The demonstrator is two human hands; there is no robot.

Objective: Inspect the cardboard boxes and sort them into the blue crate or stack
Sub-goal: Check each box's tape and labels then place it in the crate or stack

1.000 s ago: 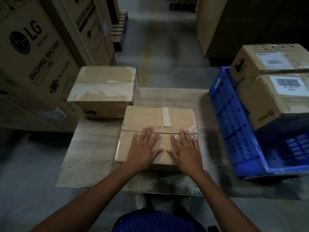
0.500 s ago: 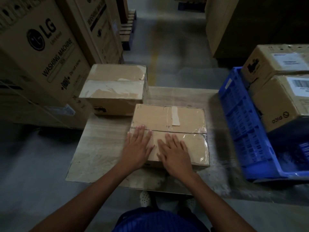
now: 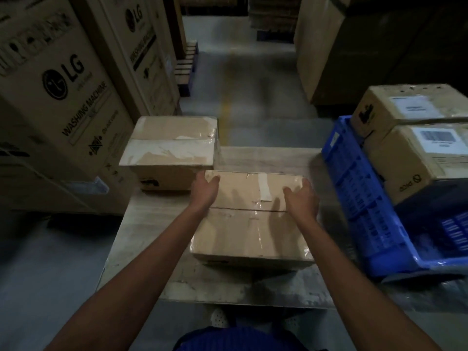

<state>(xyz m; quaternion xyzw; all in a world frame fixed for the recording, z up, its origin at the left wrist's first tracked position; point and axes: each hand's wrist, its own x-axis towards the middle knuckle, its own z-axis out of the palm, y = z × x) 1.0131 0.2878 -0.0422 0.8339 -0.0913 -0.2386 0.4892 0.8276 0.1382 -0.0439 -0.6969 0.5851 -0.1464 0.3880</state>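
A taped cardboard box (image 3: pixel 250 231) lies flat on the table (image 3: pixel 152 236) in front of me. My left hand (image 3: pixel 205 190) grips its far left corner, thumb on the top face and fingers over the edge. At the far right corner my right hand (image 3: pixel 302 198) holds the box the same way. A second, larger cardboard box (image 3: pixel 169 148) stands on the table's far left, just beyond my left hand. The blue crate (image 3: pixel 354 178) sits tilted at the table's right side with two labelled boxes in it, one behind (image 3: pixel 410 105) and one nearer (image 3: pixel 405 158).
Tall LG washing machine cartons (image 3: pixel 63 97) stand along the left of the table. More large cartons (image 3: pixel 329 46) rise at the back right. A grey aisle floor (image 3: pixel 240 84) runs away beyond the table. My feet show under the table's near edge.
Both hands slid from lying flat on the box's near top to its far corners and now grip them. The box sits closer to me and the view has shifted.
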